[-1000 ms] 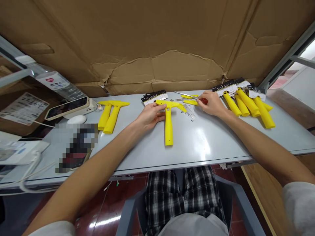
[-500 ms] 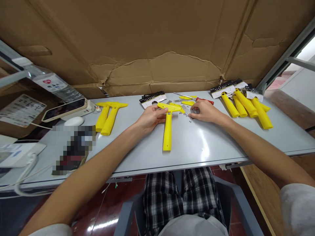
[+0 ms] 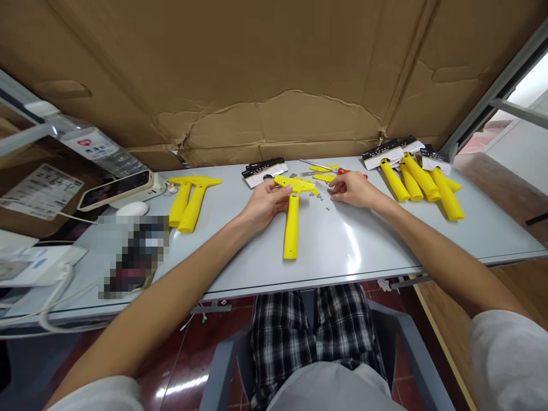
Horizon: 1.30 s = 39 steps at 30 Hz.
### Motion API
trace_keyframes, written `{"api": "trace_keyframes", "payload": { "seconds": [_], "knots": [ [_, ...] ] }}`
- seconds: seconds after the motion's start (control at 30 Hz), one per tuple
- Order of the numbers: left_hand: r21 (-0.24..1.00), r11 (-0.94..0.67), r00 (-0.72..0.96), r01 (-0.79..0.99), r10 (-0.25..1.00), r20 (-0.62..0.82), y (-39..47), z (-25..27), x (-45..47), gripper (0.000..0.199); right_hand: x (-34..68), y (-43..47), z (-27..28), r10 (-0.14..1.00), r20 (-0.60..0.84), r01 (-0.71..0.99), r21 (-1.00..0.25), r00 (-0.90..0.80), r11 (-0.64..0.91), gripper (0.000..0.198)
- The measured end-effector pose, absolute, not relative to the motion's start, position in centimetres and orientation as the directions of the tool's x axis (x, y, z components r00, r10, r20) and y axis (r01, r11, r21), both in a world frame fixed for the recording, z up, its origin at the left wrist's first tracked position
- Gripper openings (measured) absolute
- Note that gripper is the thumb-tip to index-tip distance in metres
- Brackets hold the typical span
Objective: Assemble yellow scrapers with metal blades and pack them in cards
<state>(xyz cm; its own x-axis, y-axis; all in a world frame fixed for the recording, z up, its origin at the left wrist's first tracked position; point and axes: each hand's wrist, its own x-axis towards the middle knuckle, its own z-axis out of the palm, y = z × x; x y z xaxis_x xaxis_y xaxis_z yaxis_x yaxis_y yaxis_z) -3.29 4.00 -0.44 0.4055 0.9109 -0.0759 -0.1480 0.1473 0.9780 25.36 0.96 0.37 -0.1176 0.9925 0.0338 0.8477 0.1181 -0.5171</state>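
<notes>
My left hand (image 3: 264, 203) is closed on the crossbar of a yellow T-shaped scraper handle (image 3: 291, 225), whose grip points down toward me above the table. To its right, my right hand (image 3: 351, 188) pinches a thin metal blade (image 3: 323, 189), now seen nearly edge-on. Small screws (image 3: 319, 197) lie on the table between the hands. A screwdriver with a red handle (image 3: 341, 170) lies just behind my right hand, partly hidden by it. Flat yellow pieces (image 3: 324, 169) are beside the screwdriver.
Two yellow scraper handles (image 3: 194, 205) lie at the left. On the right are several scrapers with black-and-white cards (image 3: 440, 188). More cards (image 3: 266, 171) lie at the back. A phone (image 3: 115, 189), white mouse (image 3: 132, 209) and bottle (image 3: 96, 142) occupy the left side.
The blade in my right hand has tilted from showing its flat face to nearly edge-on. My left hand keeps hold of the scraper handle. The camera view has shifted slightly.
</notes>
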Motion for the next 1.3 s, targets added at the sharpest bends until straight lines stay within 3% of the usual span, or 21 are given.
{"api": "trace_keyframes", "payload": {
  "seconds": [0.27, 0.5, 0.6, 0.7, 0.77, 0.93, 1.3],
  "knots": [
    [0.975, 0.126, 0.462, -0.183, 0.887, -0.028, 2.7, -0.5, -2.6, 0.048, 25.5, 0.7, 1.1, 0.99, -0.067, 0.849, -0.523, -0.123, 0.07, 0.045],
    [0.976, 0.106, 0.455, -0.19, 0.89, -0.008, 2.9, -0.8, -2.3, 0.05, 26.3, 1.3, 0.6, 0.991, -0.037, 0.828, -0.554, -0.131, 0.089, 0.035],
    [0.973, 0.124, 0.45, -0.197, 0.893, -0.023, 3.1, -1.2, -2.1, 0.05, 26.9, 1.8, 0.1, 0.995, -0.034, 0.697, -0.717, -0.089, 0.038, 0.029],
    [0.971, 0.126, 0.448, -0.203, 0.894, -0.022, 3.3, -1.5, -2.1, 0.05, 27.3, 2.1, -0.2, 0.997, -0.052, 0.445, -0.895, -0.05, -0.024, 0.034],
    [0.972, 0.12, 0.455, -0.202, 0.891, -0.015, 3.4, -1.7, -2.0, 0.05, 27.4, 2.2, -0.3, 0.997, -0.063, 0.311, -0.949, -0.052, -0.044, 0.038],
    [0.976, 0.109, 0.455, -0.189, 0.89, -0.011, 3.3, -1.5, -1.9, 0.054, 27.3, 2.1, -0.4, 0.99, -0.082, 0.177, -0.982, -0.115, -0.061, 0.044],
    [0.986, 0.076, 0.473, -0.15, 0.881, 0.003, 3.2, -1.6, -2.0, 0.055, 25.8, 0.8, 0.7, 0.982, -0.011, 0.21, -0.977, -0.19, 0.029, 0.04]
  ]
}}
